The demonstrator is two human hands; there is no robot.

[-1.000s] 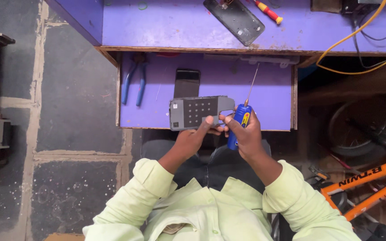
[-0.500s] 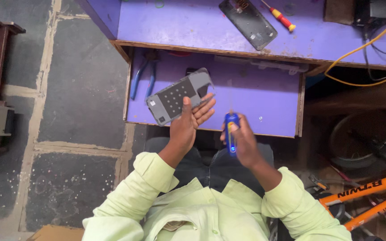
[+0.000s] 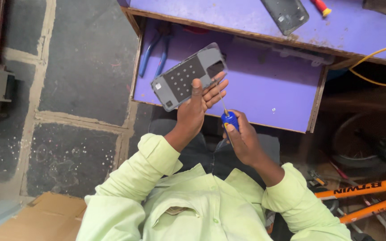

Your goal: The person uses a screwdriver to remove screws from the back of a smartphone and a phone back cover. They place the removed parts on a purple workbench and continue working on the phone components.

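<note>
1. Holding a grey phone back panel (image 3: 187, 77) tilted above the near left corner of the open purple drawer (image 3: 264, 96), the left hand (image 3: 196, 108) has its thumb on the panel's face and its fingers (image 3: 214, 91) spread behind the lower edge.
2. Blue-handled pliers (image 3: 153, 54) lie at the drawer's far left corner, untouched.
3. The right hand (image 3: 243, 139), just right of the left, has its fingers closed around a blue-handled screwdriver (image 3: 229, 119), whose thin shaft points up toward the panel's right edge near the camera cut-out.
4. To work well here, I judge the panel wants a steady brace against the palm, with the tip brought square to its mark and pressed lightly to avoid slipping.
5. On the table (image 3: 246, 20) above, another dark phone part (image 3: 287, 14) and a red-and-yellow tool (image 3: 321, 6) rest near the far edge.
6. Against half a second ago, the panel sits at much the same tilt, while the screwdriver has swung from hanging apart to aiming its tip at the panel.
</note>
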